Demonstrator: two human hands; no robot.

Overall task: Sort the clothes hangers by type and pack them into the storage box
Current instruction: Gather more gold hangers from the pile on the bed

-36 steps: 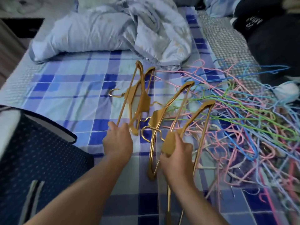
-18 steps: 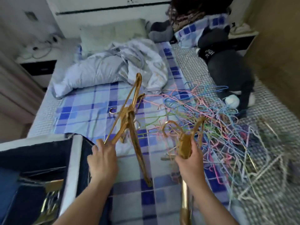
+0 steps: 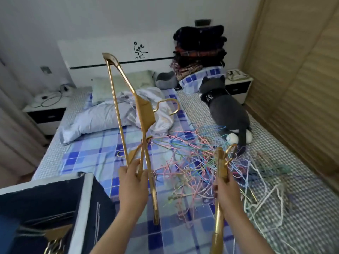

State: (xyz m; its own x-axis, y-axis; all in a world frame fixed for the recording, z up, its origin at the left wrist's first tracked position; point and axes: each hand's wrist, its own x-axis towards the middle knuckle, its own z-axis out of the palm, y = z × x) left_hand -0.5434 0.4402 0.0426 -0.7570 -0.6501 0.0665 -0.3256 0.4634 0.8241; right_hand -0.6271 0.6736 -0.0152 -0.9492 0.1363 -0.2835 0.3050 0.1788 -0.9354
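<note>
white headboard (image 3: 117, 52), two nightstands (image 3: 45, 114), wooden wardrobe (image 3: 297, 70) on right.

storage box (image 3: 86, 195) cut off by left and bottom edges; gold hangers inside (image 3: 55, 239) only partly seen. gold hanger in right hand (image 3: 219, 213) seen edge-on, lower end runs off bottom edge. wire hanger pile (image 3: 198, 162) too tangled to count. left hand (image 3: 133, 182) fingers hidden behind its back.

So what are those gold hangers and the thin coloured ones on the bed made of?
The gold hangers look like metal with a shiny gold finish: flat, stiff bars catching glints. The thin coloured hangers seem to be wire with a matt pastel coating, probably plastic; too small to be sure.
</note>
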